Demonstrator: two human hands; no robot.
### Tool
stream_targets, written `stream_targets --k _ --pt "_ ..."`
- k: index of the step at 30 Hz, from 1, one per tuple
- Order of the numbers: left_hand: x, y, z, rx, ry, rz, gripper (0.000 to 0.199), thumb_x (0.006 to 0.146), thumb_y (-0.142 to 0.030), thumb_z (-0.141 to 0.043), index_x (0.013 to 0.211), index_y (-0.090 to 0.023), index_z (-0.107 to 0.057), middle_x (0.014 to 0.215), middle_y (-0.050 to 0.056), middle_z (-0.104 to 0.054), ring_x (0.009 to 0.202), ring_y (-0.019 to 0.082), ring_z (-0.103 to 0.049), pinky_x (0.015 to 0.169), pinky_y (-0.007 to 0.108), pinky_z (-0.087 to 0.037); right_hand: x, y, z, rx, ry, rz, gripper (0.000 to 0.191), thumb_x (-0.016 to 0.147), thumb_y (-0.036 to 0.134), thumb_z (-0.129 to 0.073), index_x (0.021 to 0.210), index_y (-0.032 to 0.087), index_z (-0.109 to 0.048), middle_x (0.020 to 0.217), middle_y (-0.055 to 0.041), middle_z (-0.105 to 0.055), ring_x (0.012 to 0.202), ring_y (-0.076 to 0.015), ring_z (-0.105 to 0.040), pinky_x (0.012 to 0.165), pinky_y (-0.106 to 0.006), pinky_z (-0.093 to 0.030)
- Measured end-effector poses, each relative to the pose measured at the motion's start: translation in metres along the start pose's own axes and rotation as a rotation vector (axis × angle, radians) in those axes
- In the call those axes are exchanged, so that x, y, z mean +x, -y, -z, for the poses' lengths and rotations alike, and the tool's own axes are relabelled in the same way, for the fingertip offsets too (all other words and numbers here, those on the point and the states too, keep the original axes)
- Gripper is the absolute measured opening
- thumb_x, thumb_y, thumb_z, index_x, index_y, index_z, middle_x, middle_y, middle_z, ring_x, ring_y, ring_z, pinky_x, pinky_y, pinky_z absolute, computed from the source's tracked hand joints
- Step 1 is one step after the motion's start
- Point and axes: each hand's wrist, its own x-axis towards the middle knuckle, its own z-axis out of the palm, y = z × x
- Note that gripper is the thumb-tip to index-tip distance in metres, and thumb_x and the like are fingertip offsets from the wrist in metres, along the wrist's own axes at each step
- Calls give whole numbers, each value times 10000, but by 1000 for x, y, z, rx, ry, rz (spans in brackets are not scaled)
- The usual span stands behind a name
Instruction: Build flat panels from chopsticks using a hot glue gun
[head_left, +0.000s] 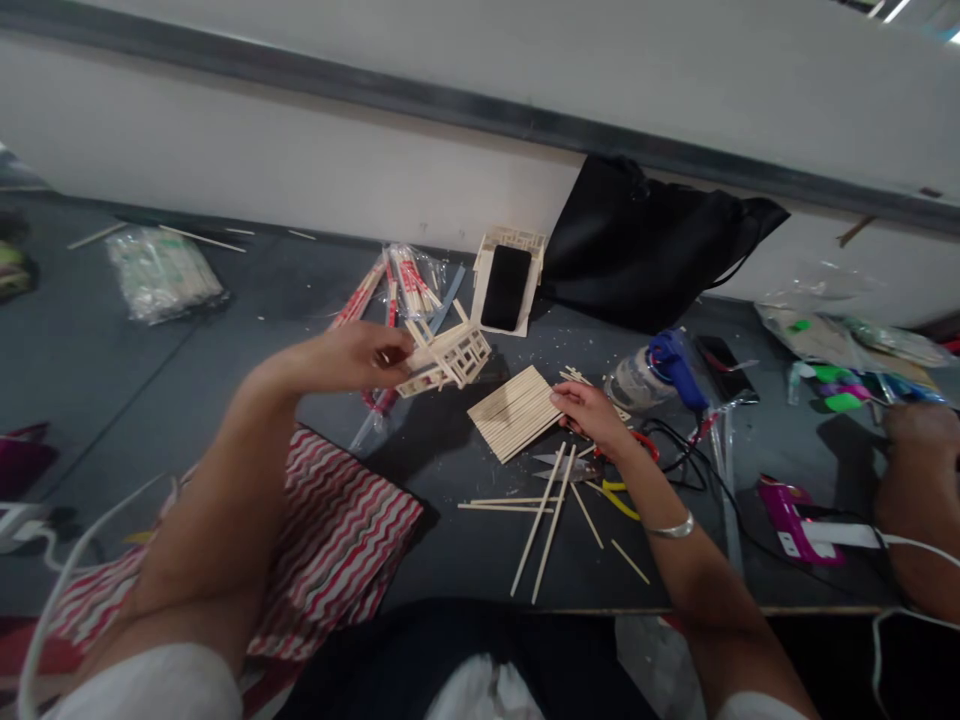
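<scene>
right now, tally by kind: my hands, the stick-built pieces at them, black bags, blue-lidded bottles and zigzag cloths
Your hands, left hand and right hand: 2
Stick-built pieces, a boxy frame and a flat panel: 2
Black bag: 1
Blue-lidded bottle: 1
Zigzag cloth: 1
Total: 7

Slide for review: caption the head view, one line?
Left hand holding a small stick frame, right hand holding a slatted wooden panel by its edge, loose sticks nearby.
</scene>
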Motion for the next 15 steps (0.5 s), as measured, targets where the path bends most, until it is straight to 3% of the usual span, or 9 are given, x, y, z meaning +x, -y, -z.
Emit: stream_targets --k 2,4,8,15 --pt "1 17 8 -278 49 68 209 658 -352 -742 781 -190 -691 703 -3 -693 663 151 -602 626 251 -480 0 0 0 -5 7 8 264 695 403 -709 856 201 -657 631 28 -630 480 -85 -521 379 -176 -292" --pt "3 33 10 -553 -61 139 281 557 -293 -778 803 -178 -709 759 19 -736 714 168 -639 687 273 -526 1 -1 0 -3 7 9 269 689 409 -710 851 201 -652 641 25 -636 478 -85 -520 373 -176 -284" --pt "7 57 6 -962 -278 246 312 470 -203 -729 777 -153 -732 686 37 -733 625 184 -646 602 285 -562 1 -3 1 0 -2 10 281 686 414 -711 853 195 -660 624 26 -627 477 -86 -519 375 -174 -290" --pt "11 75 9 -1105 -444 554 210 623 -190 -568 762 -127 -711 612 79 -723 539 211 -643 569 319 -578 5 -8 3 -27 10 29 283 708 429 -746 861 201 -677 684 6 -659 495 -96 -548 367 -174 -304"
